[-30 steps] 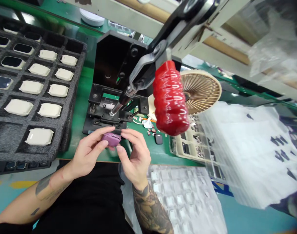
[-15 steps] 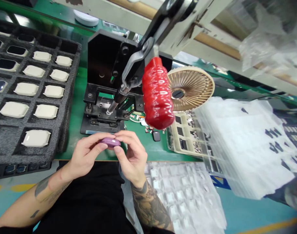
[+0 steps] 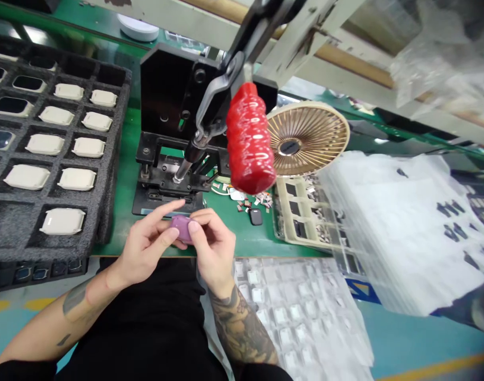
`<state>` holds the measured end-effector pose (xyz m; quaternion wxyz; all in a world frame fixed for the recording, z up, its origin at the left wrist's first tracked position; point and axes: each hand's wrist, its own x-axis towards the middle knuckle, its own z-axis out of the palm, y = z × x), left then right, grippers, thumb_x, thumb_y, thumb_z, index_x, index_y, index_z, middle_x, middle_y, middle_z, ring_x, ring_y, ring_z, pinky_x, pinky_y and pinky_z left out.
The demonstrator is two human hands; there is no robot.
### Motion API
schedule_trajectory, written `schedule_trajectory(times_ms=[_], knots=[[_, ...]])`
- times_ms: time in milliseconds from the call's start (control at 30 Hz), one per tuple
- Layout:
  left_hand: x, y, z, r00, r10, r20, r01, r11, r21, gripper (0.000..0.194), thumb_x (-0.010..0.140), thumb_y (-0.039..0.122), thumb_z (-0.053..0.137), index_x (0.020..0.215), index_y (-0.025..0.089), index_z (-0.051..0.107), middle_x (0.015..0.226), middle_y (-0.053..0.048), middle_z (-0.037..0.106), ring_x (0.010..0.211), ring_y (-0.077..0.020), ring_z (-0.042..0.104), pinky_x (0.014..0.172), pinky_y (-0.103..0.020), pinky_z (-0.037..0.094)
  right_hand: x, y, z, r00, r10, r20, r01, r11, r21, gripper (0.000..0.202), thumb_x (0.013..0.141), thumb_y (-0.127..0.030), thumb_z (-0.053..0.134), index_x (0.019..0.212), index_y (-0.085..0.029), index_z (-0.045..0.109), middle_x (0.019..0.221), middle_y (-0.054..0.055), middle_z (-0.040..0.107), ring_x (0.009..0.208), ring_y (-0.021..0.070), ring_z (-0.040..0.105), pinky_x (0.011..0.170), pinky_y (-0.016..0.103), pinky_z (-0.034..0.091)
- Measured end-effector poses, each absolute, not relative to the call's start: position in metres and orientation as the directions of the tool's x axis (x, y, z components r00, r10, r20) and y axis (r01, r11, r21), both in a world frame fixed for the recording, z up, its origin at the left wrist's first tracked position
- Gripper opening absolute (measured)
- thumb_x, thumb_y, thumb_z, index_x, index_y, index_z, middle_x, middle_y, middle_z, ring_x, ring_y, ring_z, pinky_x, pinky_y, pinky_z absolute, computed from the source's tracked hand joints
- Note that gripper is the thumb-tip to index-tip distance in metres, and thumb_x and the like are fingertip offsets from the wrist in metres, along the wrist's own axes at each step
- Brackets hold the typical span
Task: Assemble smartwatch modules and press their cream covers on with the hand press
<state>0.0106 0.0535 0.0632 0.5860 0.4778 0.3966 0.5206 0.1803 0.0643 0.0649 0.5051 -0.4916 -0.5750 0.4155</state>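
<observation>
A small purple case (image 3: 181, 228) with rounded corners is held between both hands, its broad face turned up. My left hand (image 3: 148, 241) has its thumb on the left edge of the case, with the index finger stretched out above it. My right hand (image 3: 213, 244) grips the right side, thumb on top and fingers curled behind. Just beyond the hands stands a black press (image 3: 166, 177) with a metal plunger. Its red ribbed handle (image 3: 250, 140) hangs to the upper right of the hands.
A dark foam tray (image 3: 35, 203) with several whitish watch-shaped pieces lies left. Right are a round fan (image 3: 307, 138), a compartment box (image 3: 301, 211), small loose parts, a black square piece (image 3: 255, 216) and stacked translucent sheets (image 3: 400, 227).
The purple case has turned from its narrow side to its broad face. My left index finger has lifted off it and straightened. The view has shifted slightly.
</observation>
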Motion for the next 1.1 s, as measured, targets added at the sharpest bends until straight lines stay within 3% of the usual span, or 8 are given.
schedule_trajectory(times_ms=[100,267,400,533,667,733,833,1100], knots=[[0.010,0.058,0.065,0.229,0.972,-0.052,-0.372,0.137,0.918,0.036,0.108,0.031,0.080,0.143,0.021,0.076,0.107,-0.006,0.092,0.085,-0.0201,0.090,0.084,-0.026,0.073,0.189,0.070,0.068,0.028,0.983,0.183,0.116,0.179,-0.977,0.011,0.109,-0.033,0.073,0.114,-0.025,0.079,0.111,0.005,0.073,0.096,0.0170,0.072,0.084,0.032,0.061],[0.009,0.062,0.063,0.188,0.976,-0.112,-0.452,0.187,0.872,0.029,0.099,0.036,0.092,0.120,0.020,0.082,0.094,-0.005,0.091,0.074,-0.0171,0.086,0.075,-0.023,0.071,0.203,0.069,0.071,-0.156,0.885,0.439,0.236,0.465,-0.853,0.026,0.107,-0.024,0.074,0.131,-0.029,0.081,0.131,0.010,0.077,0.123,0.0257,0.074,0.107,0.045,0.064],[0.003,0.058,0.059,0.237,0.967,-0.094,-0.404,0.185,0.896,0.030,0.103,0.045,0.086,0.116,0.018,0.084,0.087,-0.008,0.088,0.072,-0.0190,0.084,0.073,-0.025,0.069,0.208,0.066,0.069,-0.218,0.777,0.591,0.336,0.628,-0.702,0.029,0.105,-0.017,0.075,0.132,-0.027,0.080,0.120,0.008,0.083,0.112,0.0249,0.077,0.101,0.046,0.066],[-0.012,0.055,0.051,0.423,0.899,-0.112,-0.334,0.270,0.903,0.035,0.108,0.049,0.077,0.128,0.021,0.086,0.090,-0.010,0.086,0.069,-0.0209,0.080,0.064,-0.027,0.067,0.211,0.061,0.067,-0.300,0.669,0.680,0.403,0.735,-0.545,0.018,0.112,-0.029,0.070,0.127,-0.025,0.080,0.114,0.005,0.087,0.110,0.0215,0.078,0.099,0.041,0.067],[-0.022,0.058,0.041,0.400,0.897,-0.188,-0.179,0.278,0.944,0.037,0.096,0.040,0.092,0.131,0.030,0.089,0.116,-0.010,0.090,0.087,-0.0245,0.087,0.075,-0.026,0.072,0.226,0.059,0.070,-0.434,0.642,0.632,0.464,0.761,-0.454,0.023,0.115,-0.040,0.067,0.125,-0.025,0.081,0.124,0.004,0.086,0.120,0.0164,0.078,0.108,0.032,0.066],[-0.023,0.057,0.041,0.340,0.919,-0.198,-0.111,0.248,0.962,0.031,0.091,0.039,0.096,0.120,0.030,0.092,0.126,-0.009,0.088,0.100,-0.0264,0.088,0.079,-0.023,0.072,0.244,0.058,0.075,-0.411,0.667,0.622,0.509,0.734,-0.451,0.032,0.112,-0.044,0.072,0.135,-0.022,0.077,0.131,0.009,0.083,0.125,0.0188,0.078,0.109,0.034,0.066],[-0.019,0.055,0.045,0.241,0.950,-0.198,-0.029,0.211,0.977,0.021,0.092,0.040,0.095,0.107,0.027,0.091,0.123,-0.006,0.088,0.099,-0.0222,0.087,0.086,-0.018,0.071,0.287,0.055,0.081,-0.241,0.745,0.622,0.646,0.601,-0.470,0.036,0.107,-0.029,0.078,0.142,-0.021,0.073,0.127,0.011,0.082,0.118,0.0218,0.078,0.102,0.039,0.067],[0.011,0.051,0.052,0.152,0.976,-0.159,0.113,0.142,0.983,0.027,0.101,0.047,0.086,0.116,0.024,0.085,0.111,-0.005,0.091,0.092,-0.0213,0.089,0.093,-0.023,0.073,0.442,0.047,0.100,0.232,0.854,0.466,0.943,-0.080,-0.324,0.022,0.108,-0.023,0.063,0.121,-0.023,0.081,0.120,0.011,0.083,0.113,0.0283,0.076,0.104,0.048,0.063]])
